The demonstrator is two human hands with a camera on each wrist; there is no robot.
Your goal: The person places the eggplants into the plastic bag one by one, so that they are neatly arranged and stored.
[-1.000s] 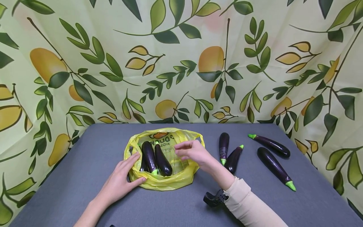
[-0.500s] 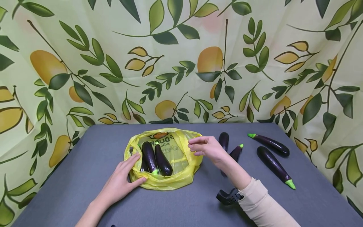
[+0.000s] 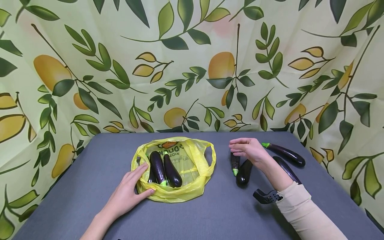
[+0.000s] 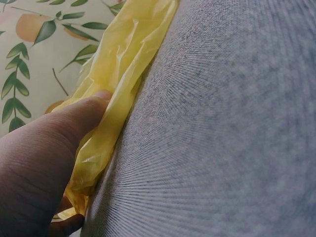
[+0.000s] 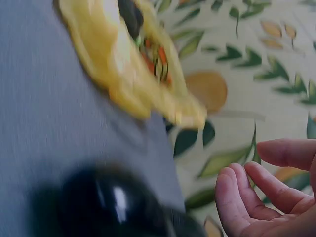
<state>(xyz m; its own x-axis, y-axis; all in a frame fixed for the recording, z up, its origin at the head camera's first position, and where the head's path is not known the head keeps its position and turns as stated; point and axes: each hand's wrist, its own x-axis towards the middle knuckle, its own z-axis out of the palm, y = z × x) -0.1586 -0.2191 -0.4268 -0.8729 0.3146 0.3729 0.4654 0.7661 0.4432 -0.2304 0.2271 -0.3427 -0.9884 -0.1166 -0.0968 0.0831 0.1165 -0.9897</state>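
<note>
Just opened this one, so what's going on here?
A person's left hand rests against the left side of an open yellow bag. Eggplants lie inside, two plainly visible and part of another beside them. The right hand holds nothing and is over on the right, by four loose eggplants lying on the table outside the bag.
</note>
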